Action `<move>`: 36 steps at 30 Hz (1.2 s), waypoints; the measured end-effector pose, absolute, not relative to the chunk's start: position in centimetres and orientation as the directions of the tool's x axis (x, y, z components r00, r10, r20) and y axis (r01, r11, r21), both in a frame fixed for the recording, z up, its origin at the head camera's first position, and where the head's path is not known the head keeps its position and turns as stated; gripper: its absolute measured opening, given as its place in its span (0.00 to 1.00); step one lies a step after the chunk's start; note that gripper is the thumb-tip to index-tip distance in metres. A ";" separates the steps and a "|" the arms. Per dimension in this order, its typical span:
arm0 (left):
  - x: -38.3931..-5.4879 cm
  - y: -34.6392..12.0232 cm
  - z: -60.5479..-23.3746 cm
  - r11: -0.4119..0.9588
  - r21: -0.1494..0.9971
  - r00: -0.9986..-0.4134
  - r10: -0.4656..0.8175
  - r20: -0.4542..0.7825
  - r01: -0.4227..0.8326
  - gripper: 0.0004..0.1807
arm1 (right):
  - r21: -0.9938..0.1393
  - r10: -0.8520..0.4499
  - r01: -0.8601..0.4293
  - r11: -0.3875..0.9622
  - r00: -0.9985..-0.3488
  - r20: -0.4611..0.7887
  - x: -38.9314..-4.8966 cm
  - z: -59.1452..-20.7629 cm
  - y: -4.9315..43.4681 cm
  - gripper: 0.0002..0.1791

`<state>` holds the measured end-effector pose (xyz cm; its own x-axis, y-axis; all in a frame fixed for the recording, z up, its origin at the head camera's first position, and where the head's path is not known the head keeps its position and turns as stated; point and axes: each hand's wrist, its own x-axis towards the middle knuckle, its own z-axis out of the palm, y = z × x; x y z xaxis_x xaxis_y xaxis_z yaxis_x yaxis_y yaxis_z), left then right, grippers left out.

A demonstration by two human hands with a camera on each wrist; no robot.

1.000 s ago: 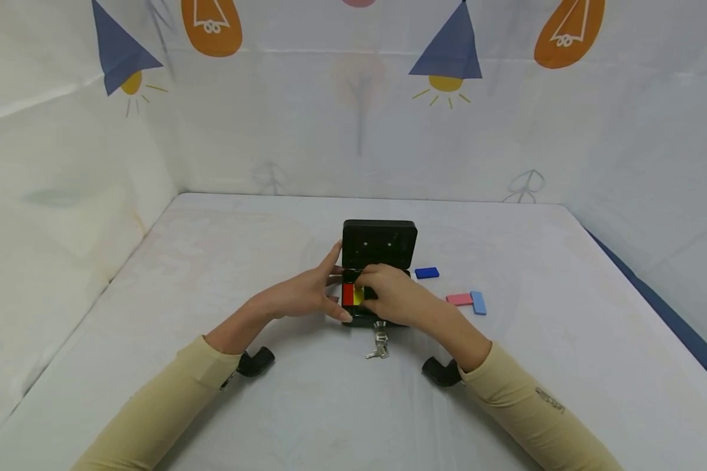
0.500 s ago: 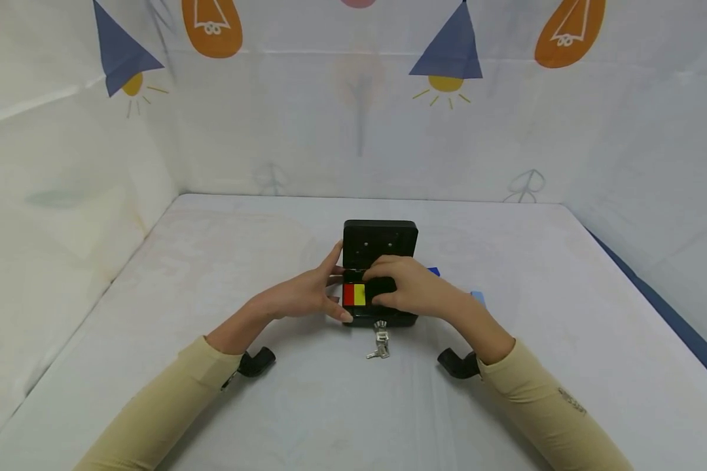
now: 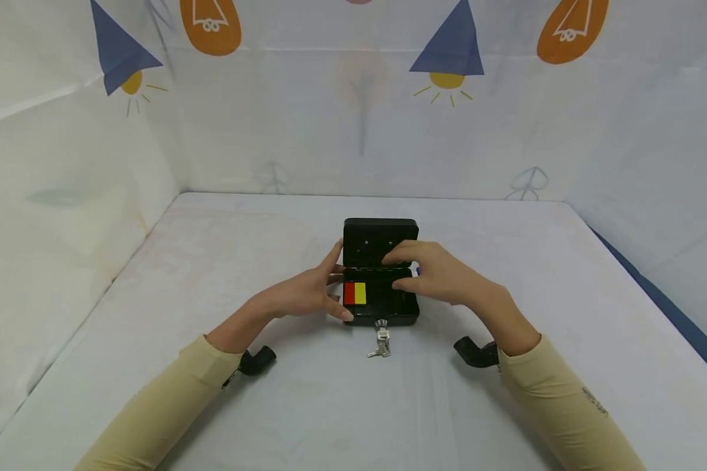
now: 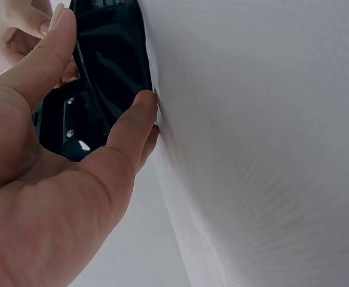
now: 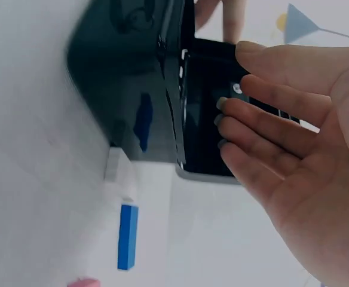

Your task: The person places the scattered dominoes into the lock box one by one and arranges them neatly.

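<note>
A black cash box (image 3: pixel 383 315) stands on the table with its lid (image 3: pixel 359 229) raised. Inside, a red block (image 3: pixel 349 293) and a yellow block (image 3: pixel 361 293) lie side by side at the left. My left hand (image 3: pixel 306 291) rests against the left side of the box, thumb at the front corner and fingers farther back. My right hand (image 3: pixel 438 271) is over the box's right side, holding nothing; its fingers reach in front of the raised lid, thumb apart from them. Small keys (image 3: pixel 381 343) hang from the front of the box.
In the right wrist view, a blue block (image 5: pixel 126 236), a white block (image 5: pixel 118 164) and part of a pink block (image 5: pixel 83 283) lie on the table beside the box. The white cloth-covered table (image 3: pixel 306 405) meets a patterned fabric wall (image 3: pixel 300 124) behind.
My right hand has drawn back from the yellow block, moving right and up with its fingers spreading. The red and yellow blocks are now uncovered. My left hand stays at the box.
</note>
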<state>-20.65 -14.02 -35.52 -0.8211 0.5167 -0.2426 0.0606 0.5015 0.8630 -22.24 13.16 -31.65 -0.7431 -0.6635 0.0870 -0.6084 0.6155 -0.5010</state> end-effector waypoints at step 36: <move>-20.6 -13.8 -35.5 0.517 0.854 -0.826 0.503 -0.255 0.051 0.75 | -0.519 -0.535 -0.413 0.748 -0.838 -0.105 -22.6 -33.0 21.8 0.26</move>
